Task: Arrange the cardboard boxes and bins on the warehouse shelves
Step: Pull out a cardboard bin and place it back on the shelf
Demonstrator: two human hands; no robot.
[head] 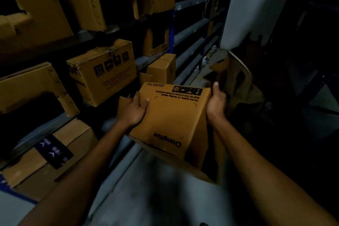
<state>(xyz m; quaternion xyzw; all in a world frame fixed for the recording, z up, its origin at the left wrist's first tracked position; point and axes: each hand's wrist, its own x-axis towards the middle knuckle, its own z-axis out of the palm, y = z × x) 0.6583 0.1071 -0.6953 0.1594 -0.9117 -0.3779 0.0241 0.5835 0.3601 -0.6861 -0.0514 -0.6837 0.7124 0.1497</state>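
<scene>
I hold a brown cardboard box (pixel 172 115) printed "Crompton" and "CEILING FAN" in front of me, above the aisle floor. My left hand (pixel 134 110) grips its left edge, thumb on the top face. My right hand (pixel 216 102) clasps its right edge, thumb pointing up. The box is tilted, its print upside down to me, and a loose flap hangs below it. The metal shelves (pixel 185 36) run along the left, packed with cardboard boxes.
On the middle shelf sits a box with handling symbols (pixel 104 73), with a torn-open box (pixel 31 86) to its left. A taped box (pixel 49 154) lies lower left. A small box (pixel 161 69) stands ahead. A white pillar (pixel 256 5) and a wooden object (pixel 236 80) are on the right.
</scene>
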